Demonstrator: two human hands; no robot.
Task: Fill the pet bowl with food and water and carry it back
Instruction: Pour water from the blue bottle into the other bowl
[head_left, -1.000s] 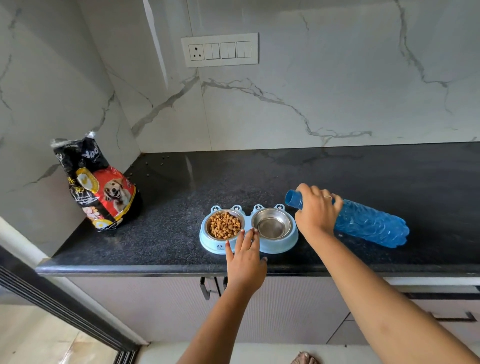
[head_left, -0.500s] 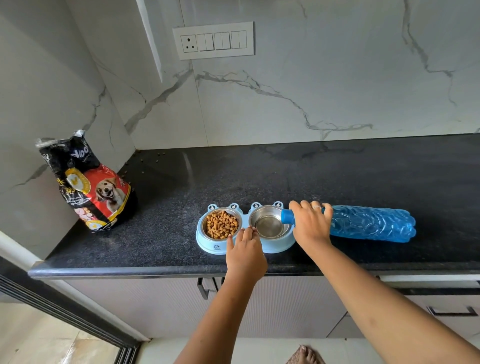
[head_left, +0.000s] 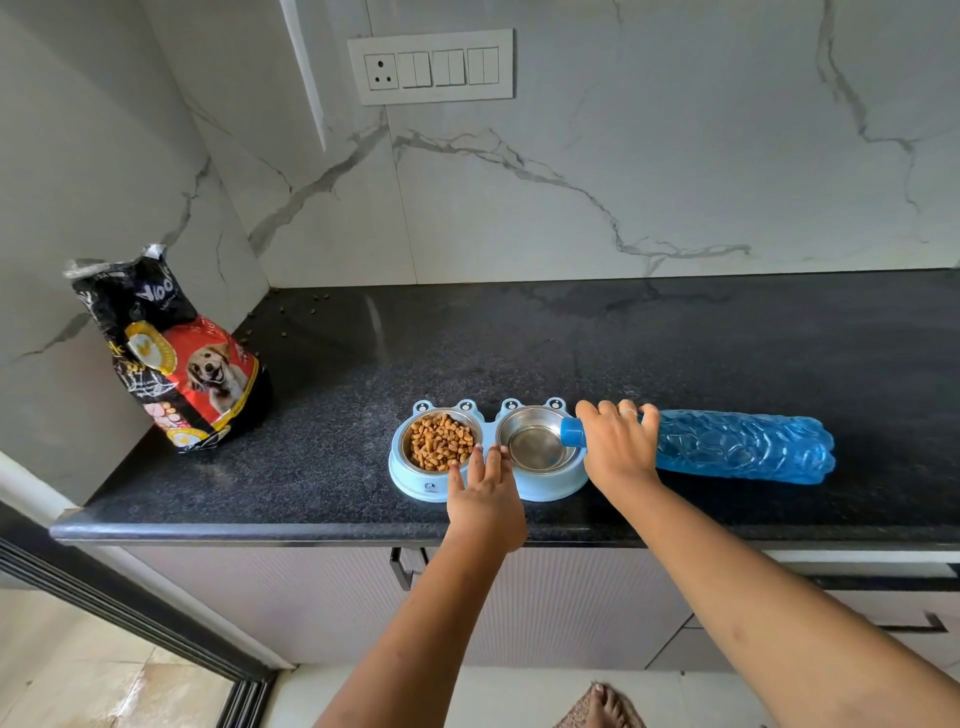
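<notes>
A light blue double pet bowl (head_left: 550, 487) sits near the front edge of the black counter. Its left steel cup (head_left: 439, 440) is full of brown kibble. The right steel cup (head_left: 535, 441) holds a shallow pool of water. My right hand (head_left: 615, 449) grips the neck of a blue plastic water bottle (head_left: 743, 446), which lies almost level with its mouth over the right cup's rim. My left hand (head_left: 485, 493) rests flat on the bowl's front middle, fingers apart, steadying it.
A black and red dog food bag (head_left: 171, 353) stands open at the counter's left end against the marble wall. A few loose kibbles (head_left: 311, 310) lie in the back corner. A switch panel (head_left: 431, 66) is on the wall. Cabinet handles sit below the counter (head_left: 311, 499) edge.
The bottle has tipped down from a raised slant to nearly level, and its mouth has moved left over the right cup. My left hand has stayed on the bowl.
</notes>
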